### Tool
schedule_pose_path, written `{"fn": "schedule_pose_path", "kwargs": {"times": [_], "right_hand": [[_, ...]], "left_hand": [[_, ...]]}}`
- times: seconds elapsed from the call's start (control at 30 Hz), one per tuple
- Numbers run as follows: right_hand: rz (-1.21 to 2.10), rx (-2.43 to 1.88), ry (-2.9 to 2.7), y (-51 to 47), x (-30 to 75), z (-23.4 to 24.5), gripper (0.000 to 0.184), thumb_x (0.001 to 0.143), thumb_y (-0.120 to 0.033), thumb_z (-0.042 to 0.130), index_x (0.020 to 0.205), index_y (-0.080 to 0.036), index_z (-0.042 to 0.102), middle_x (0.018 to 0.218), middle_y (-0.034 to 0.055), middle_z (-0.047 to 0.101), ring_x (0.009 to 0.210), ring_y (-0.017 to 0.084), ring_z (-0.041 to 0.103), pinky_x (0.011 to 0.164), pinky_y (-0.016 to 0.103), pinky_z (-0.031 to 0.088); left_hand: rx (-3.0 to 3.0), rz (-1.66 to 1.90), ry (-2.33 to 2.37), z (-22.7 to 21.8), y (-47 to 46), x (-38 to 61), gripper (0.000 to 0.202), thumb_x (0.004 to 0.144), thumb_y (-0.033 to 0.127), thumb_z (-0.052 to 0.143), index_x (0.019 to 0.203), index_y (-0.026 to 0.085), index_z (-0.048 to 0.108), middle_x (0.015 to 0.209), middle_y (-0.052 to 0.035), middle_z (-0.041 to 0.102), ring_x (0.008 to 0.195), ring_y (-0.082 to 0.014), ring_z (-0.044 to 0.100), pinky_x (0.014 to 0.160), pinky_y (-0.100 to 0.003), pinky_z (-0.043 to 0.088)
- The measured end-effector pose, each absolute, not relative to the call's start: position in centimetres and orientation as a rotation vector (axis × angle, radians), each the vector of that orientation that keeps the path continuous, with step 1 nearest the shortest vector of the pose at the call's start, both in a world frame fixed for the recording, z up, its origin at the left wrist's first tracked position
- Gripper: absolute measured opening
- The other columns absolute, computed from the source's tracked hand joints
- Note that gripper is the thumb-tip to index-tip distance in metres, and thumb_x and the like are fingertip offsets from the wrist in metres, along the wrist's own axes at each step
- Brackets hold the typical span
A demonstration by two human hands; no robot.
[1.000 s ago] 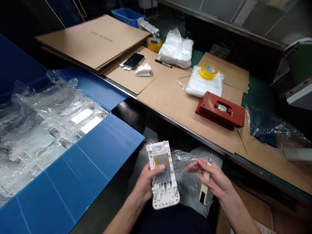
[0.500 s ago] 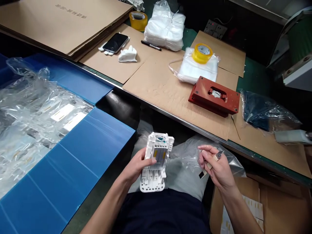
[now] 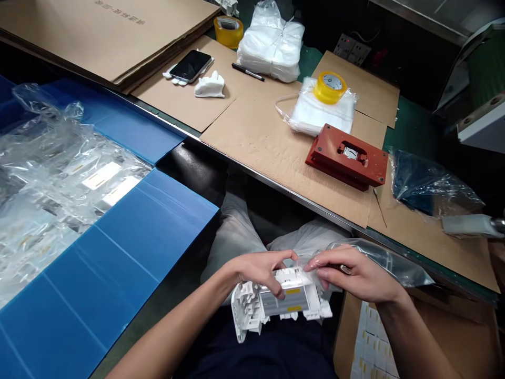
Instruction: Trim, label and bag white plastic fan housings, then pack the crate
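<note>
My left hand is closed around a white plastic housing with a grey panel and yellow strips, its thumb across the panel. The housing lies on its side, tilted, above my lap. My right hand is at the housing's right end, fingers bent. Tucked in its palm is a small beige-handled tool, with just one end showing. A clear plastic bag stretches behind the right hand, and some clear film shows at its fingertips; whether they pinch it I cannot tell.
A blue box on the left holds bagged white parts. On the bench are a red fixture, yellow tape on white bags, a phone, a pen and a glove. A cardboard box stands at lower right.
The housing has turned from upright to sideways and moved right. My right hand has come left to meet it, and the beige tool is now mostly hidden in the palm.
</note>
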State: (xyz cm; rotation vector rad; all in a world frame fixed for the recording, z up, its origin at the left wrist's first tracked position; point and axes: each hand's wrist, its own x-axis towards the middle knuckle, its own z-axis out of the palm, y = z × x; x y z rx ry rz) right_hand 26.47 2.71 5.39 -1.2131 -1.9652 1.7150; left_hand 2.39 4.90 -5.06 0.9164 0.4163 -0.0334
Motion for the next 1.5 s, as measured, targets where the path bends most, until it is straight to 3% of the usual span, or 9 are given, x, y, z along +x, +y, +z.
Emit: {"fn": "schedule_pose_path", "kwargs": {"times": [0.23, 0.47, 0.63, 0.7, 0.8, 0.9, 1.1, 1.3, 1.5], "right_hand": [[1.582, -1.519, -2.385, 1.8, 27.6, 5.5, 0.037, 0.091, -0.007, 0.051, 0.111, -0.027, 0.074, 0.087, -0.0008, 0.075, 0.075, 0.013, 0.066, 0.071, 0.025, 0.046], [1.739, -1.373, -1.956, -1.8, 23.5, 1.9, 0.031, 0.099, -0.021, 0.050, 0.120, -0.027, 0.071, 0.098, 0.0011, 0.077, 0.087, 0.014, 0.071, 0.080, 0.024, 0.053], [1.368, -1.532, -2.085, -3.6, 21.5, 2.5, 0.049, 0.096, -0.032, 0.059, 0.143, -0.023, 0.048, 0.105, 0.0067, 0.069, 0.091, 0.020, 0.067, 0.075, 0.030, 0.056], [1.287, -1.524, -2.298, -3.7, 21.1, 2.8, 0.043, 0.092, -0.034, 0.064, 0.133, -0.024, 0.054, 0.112, 0.0089, 0.065, 0.097, 0.024, 0.064, 0.075, 0.035, 0.057], [1.164, -1.518, -2.457, -3.8, 20.7, 2.5, 0.007, 0.092, -0.021, 0.059, 0.098, -0.021, 0.062, 0.111, 0.0104, 0.060, 0.097, 0.026, 0.061, 0.070, 0.036, 0.054], [1.147, -1.547, -2.207, -3.9, 20.9, 1.8, 0.011, 0.094, -0.016, 0.054, 0.087, -0.019, 0.062, 0.107, 0.0104, 0.060, 0.091, 0.022, 0.060, 0.071, 0.033, 0.052], [1.256, -1.776, -1.452, -2.9, 22.3, 0.0, 0.023, 0.087, -0.038, 0.071, 0.075, -0.019, 0.070, 0.103, 0.0069, 0.061, 0.078, 0.015, 0.058, 0.060, 0.025, 0.045], [1.313, -1.859, -1.266, -2.7, 22.4, -1.6, 0.028, 0.082, -0.045, 0.074, 0.077, -0.017, 0.074, 0.102, 0.0085, 0.065, 0.083, 0.019, 0.061, 0.063, 0.026, 0.047], [1.297, -1.773, -1.448, -3.9, 20.9, -0.9, 0.026, 0.087, -0.040, 0.070, 0.071, -0.019, 0.072, 0.094, 0.0074, 0.064, 0.080, 0.019, 0.061, 0.063, 0.027, 0.048]], "left_hand": [[0.510, 0.291, 0.723, -5.1, 3.3, 0.9, 0.058, 0.059, 0.010, 0.075, 0.108, 0.025, 0.046, 0.080, 0.0021, 0.066, 0.069, -0.0215, 0.068, 0.054, -0.026, 0.051], [0.378, 0.558, 0.930, -6.2, 1.4, 2.1, 0.056, 0.066, 0.018, 0.072, 0.112, 0.027, 0.041, 0.080, 0.0037, 0.064, 0.056, -0.0140, 0.059, 0.048, -0.022, 0.044], [0.361, 0.661, 1.170, -7.1, 1.2, 2.5, 0.046, 0.083, 0.048, 0.068, 0.115, 0.023, 0.047, 0.073, 0.0037, 0.059, 0.054, -0.0118, 0.055, 0.050, -0.022, 0.042], [0.361, 0.687, 1.199, -7.3, 1.2, 2.5, 0.043, 0.088, 0.058, 0.058, 0.106, 0.020, 0.052, 0.072, 0.0021, 0.059, 0.058, -0.0119, 0.055, 0.055, -0.023, 0.044], [0.395, 0.674, 1.199, -7.4, 1.2, 2.3, 0.040, 0.088, 0.059, 0.056, 0.093, 0.019, 0.053, 0.069, 0.0011, 0.059, 0.059, -0.0127, 0.054, 0.056, -0.024, 0.044], [0.491, 0.632, 1.228, -7.3, 1.1, 1.3, 0.035, 0.088, 0.054, 0.058, 0.086, 0.020, 0.052, 0.070, -0.0004, 0.060, 0.059, -0.0153, 0.057, 0.056, -0.026, 0.044], [0.850, 0.557, 1.284, -4.1, -0.4, -0.9, 0.032, 0.088, 0.040, 0.064, 0.066, 0.019, 0.053, 0.074, 0.0003, 0.055, 0.068, -0.0149, 0.049, 0.065, -0.027, 0.037], [1.469, 0.564, 0.984, 1.4, -2.0, 1.0, 0.028, 0.100, 0.031, 0.043, 0.075, 0.021, 0.051, 0.077, -0.0034, 0.054, 0.073, -0.0182, 0.048, 0.070, -0.032, 0.036], [0.951, 0.737, 0.880, -0.9, -0.2, -0.1, 0.033, 0.091, 0.047, 0.060, 0.074, 0.019, 0.065, 0.072, -0.0037, 0.062, 0.072, -0.0179, 0.055, 0.075, -0.030, 0.042]]}}
